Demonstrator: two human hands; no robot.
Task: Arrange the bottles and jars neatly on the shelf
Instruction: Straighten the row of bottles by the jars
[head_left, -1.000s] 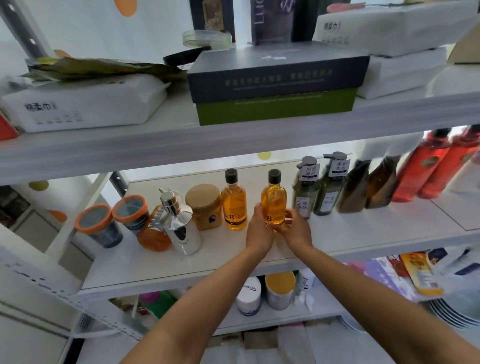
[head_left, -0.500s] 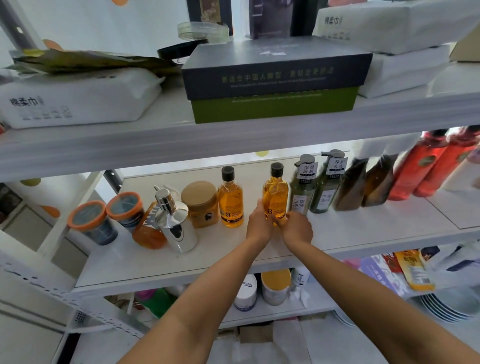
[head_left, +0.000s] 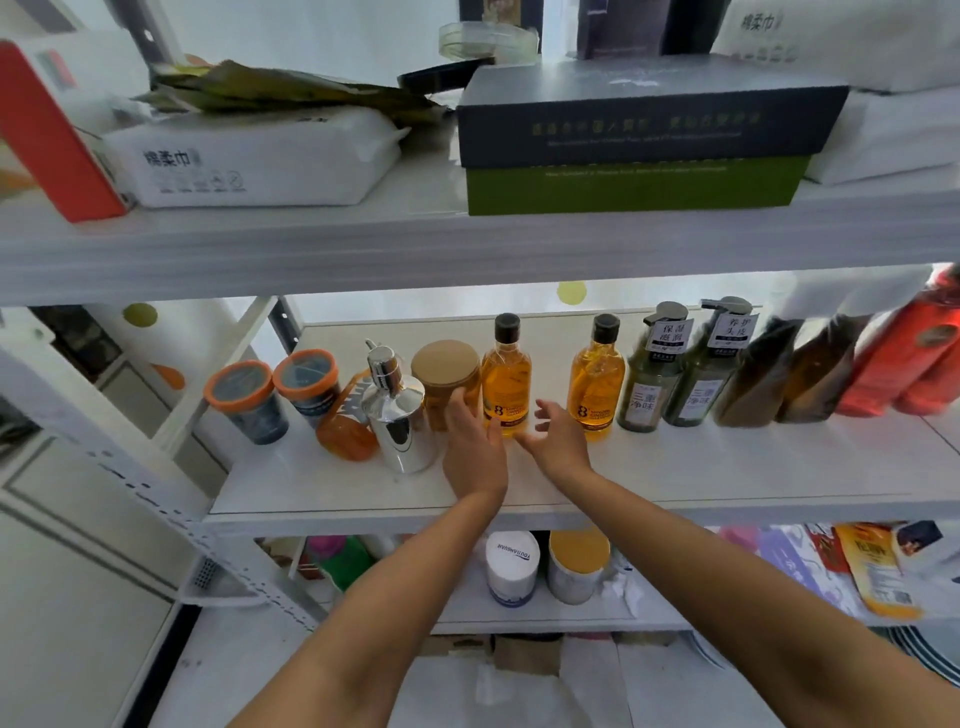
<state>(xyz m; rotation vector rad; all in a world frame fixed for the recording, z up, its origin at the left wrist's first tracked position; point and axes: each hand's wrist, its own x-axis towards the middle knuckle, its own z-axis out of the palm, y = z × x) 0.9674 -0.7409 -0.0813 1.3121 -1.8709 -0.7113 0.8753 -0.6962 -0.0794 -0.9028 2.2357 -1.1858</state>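
On the middle shelf (head_left: 675, 483) two amber bottles with black caps stand upright: one (head_left: 505, 376) at the centre, the other (head_left: 597, 382) right of it beside two green pump bottles (head_left: 649, 371). My left hand (head_left: 474, 444) and my right hand (head_left: 558, 436) hover with fingers spread on either side of the centre amber bottle's base, holding nothing. My left fingertips reach toward the brown jar with a tan lid (head_left: 447, 382). A chrome pump dispenser (head_left: 397, 415) and an orange bottle lying tilted (head_left: 345, 426) sit further left.
Two orange-rimmed tubs (head_left: 275, 397) stand at the shelf's left end; dark brown and red bottles (head_left: 893, 358) line the right. Boxes and tissue packs (head_left: 260, 161) fill the upper shelf. Jars (head_left: 511, 566) sit on the lower shelf.
Both hands let go of the right amber bottle, which now stands beside the green pump bottles. They moved left to the other amber bottle and opened.
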